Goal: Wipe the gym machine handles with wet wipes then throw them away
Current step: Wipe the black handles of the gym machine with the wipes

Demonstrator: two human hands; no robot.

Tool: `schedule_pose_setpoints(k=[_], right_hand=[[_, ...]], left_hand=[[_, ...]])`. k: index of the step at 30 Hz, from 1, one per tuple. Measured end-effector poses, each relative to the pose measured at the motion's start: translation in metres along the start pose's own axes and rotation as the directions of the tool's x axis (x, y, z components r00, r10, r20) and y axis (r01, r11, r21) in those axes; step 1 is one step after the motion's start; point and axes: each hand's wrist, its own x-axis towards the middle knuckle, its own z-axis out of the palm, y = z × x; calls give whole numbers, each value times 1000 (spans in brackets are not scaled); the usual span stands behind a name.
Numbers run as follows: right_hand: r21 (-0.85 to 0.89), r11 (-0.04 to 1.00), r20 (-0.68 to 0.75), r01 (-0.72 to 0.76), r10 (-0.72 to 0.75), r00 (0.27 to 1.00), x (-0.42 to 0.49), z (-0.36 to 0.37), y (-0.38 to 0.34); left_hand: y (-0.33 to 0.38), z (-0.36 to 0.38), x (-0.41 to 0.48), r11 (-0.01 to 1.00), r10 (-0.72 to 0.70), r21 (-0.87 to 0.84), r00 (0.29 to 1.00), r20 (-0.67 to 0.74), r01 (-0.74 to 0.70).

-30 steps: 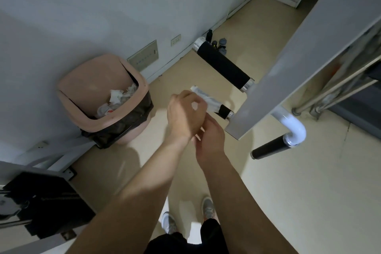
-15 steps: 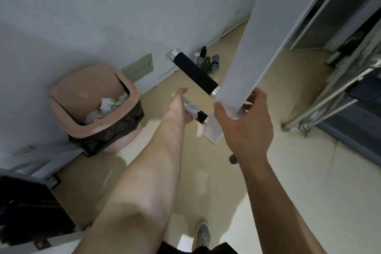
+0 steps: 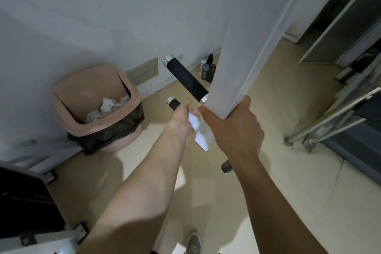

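In the middle of the frame, the left hand (image 3: 182, 118) was closed around the lower handle (image 3: 173, 102), with the wet wipe (image 3: 194, 122) bunched white between the palm and the grip. The fingers themselves were hidden behind the hand, but they seemed clamped on wipe and handle together. The handle's long axis ran from its chrome cap, at the upper left, down and to the right toward the white machine arm (image 3: 243, 64), so the uncovered part lay beyond the fingers, up and to the left. The left forearm reached in from the lower left, nearly in line with this axis. The right hand (image 3: 235, 130) gripped the lower end of the machine arm, fingers wrapped behind it. The upper handle (image 3: 186, 78) was free, just above. The pink bin (image 3: 127, 90) stood at the left, near the left hand.
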Motion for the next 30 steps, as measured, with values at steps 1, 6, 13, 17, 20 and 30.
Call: schedule_pose_setpoints(k=[1, 6, 13, 17, 20, 30], right_hand=[[2, 1000, 4, -1, 1, 1000, 0, -1, 1], [67, 998, 26, -2, 0, 1000, 1, -2, -1], [75, 997, -3, -14, 14, 1000, 3, -2, -1], [80, 997, 6, -13, 12, 1000, 1, -3, -1], [74, 997, 7, -10, 9, 1000, -1, 0, -1], [36, 999, -36, -25, 26, 999, -4, 3, -6]], left_hand=[[5, -2, 2, 998, 48, -43, 999, -5, -48], [13, -3, -5, 966, 220, -147, 975, 24, -214], [-13, 7, -14, 990, 29, 135, 999, 39, -34], [16, -5, -3, 997, 58, -56, 996, 71, -54], [21, -12, 1, 947, 195, -288, 968, 157, -144], [-14, -6, -11, 999, 16, 46, 996, 91, -21]])
